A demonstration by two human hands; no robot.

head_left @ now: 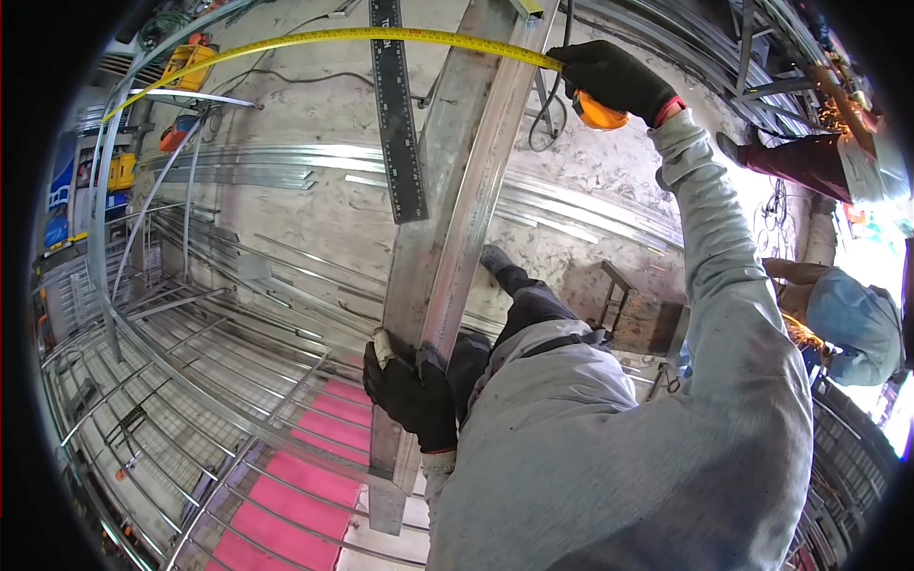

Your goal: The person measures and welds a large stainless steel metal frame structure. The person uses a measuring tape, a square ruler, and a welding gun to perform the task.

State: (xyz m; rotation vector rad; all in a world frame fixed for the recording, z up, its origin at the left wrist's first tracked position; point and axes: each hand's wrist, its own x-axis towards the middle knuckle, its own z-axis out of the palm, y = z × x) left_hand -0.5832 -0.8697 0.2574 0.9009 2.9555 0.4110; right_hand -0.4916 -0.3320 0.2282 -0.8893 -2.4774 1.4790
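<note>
Yr hands are well apart: R hand [614,81] gripping orange tape measure [600,112] w/ yellow blade [324,36] across steel beam [428,247], L hand [411,395] at beam, can't tell if clamped.

The right grip [614,81] holds an extended tape measure [324,37].

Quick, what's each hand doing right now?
Left hand: against the metal bar; can't tell whether it's gripping.
Right hand: closed, holding the tape measure, its yellow blade out.
</note>
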